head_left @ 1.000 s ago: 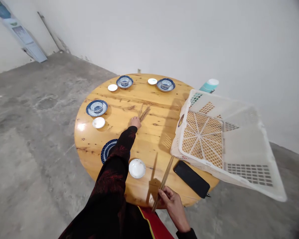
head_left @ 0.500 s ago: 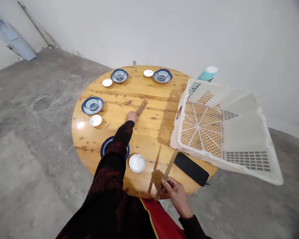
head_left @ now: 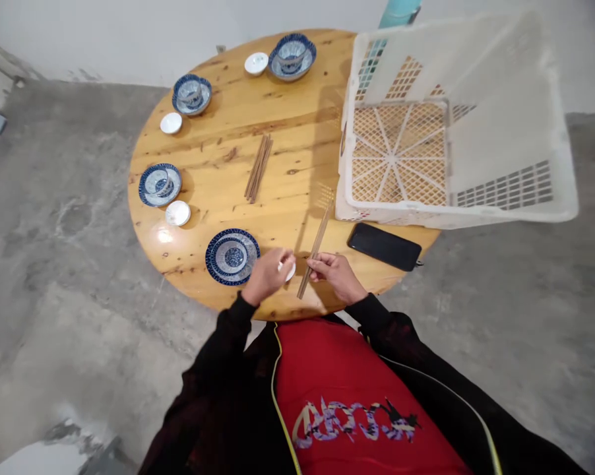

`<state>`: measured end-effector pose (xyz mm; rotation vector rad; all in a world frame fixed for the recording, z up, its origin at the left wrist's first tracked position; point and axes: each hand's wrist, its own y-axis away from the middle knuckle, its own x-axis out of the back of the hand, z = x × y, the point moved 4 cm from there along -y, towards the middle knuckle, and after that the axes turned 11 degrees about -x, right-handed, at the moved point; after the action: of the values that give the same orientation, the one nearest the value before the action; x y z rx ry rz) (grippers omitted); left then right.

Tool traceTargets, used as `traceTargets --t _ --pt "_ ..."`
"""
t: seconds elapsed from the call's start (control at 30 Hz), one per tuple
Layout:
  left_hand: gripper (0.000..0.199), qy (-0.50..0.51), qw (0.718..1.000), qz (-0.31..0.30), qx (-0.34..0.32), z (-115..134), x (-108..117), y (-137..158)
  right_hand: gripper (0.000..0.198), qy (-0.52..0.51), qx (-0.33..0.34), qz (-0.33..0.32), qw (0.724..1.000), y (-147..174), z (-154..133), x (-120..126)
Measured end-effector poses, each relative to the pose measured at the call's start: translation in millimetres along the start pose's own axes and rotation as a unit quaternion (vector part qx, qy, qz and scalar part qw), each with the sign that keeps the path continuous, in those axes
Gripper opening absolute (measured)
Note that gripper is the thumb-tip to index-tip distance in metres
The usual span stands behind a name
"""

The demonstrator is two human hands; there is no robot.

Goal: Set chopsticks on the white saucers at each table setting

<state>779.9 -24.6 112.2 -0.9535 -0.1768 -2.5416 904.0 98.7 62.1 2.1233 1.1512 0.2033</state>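
My right hand (head_left: 338, 276) pinches a few wooden chopsticks (head_left: 318, 241) between thumb and fingers, holding them slanted above the near edge of the table. Just to its left, my left hand (head_left: 268, 274) hangs over a small white dish (head_left: 288, 269) and covers most of it. Its fingers are loosely bent, with nothing visible in them, and they do not touch the chopsticks. A bundle of several chopsticks (head_left: 258, 168) lies mid-table. By my left hand sits a blue-and-white plate with a bowl on it (head_left: 233, 257).
On the round wooden table (head_left: 218, 178), more blue-patterned plates with bowls (head_left: 159, 185) and small white dishes (head_left: 171, 123) stand along the left and far edges. At right are a white plastic crate (head_left: 391, 208), a black phone (head_left: 384, 246) and, behind, a turquoise object (head_left: 399, 13).
My left hand has let go of the chopstick bundle mid-table and drawn back to the near edge beside my right hand. The right hand still holds its chopsticks. The view has tilted down.
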Motion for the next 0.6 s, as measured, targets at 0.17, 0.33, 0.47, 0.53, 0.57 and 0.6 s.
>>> traceTargets --t 0.17,0.33,0.47,0.53,0.57,0.6 --pt "0.028 0.278 0.95 0.015 0.143 13 -59 74 0.047 -0.036 -0.029 -0.041 0.998 0 14 -18" --pt "0.026 0.407 0.879 0.073 0.237 8 -72 99 0.047 -0.05 -0.061 -0.053 0.996 2 33 -32" --pt "0.023 0.426 0.87 0.082 0.235 7 -74 112 0.044 -0.063 -0.031 -0.047 0.996 -4 29 -30" --pt "0.023 0.434 0.867 0.076 0.232 6 -78 117 0.044 -0.065 -0.013 -0.039 0.997 -10 26 -25" --pt "0.022 0.437 0.866 0.072 0.231 6 -81 118 0.044 -0.066 -0.009 -0.036 0.997 -13 25 -22" --pt "0.022 0.44 0.865 0.066 0.231 4 -84 120 0.044 -0.065 -0.008 -0.033 0.997 -15 25 -19"
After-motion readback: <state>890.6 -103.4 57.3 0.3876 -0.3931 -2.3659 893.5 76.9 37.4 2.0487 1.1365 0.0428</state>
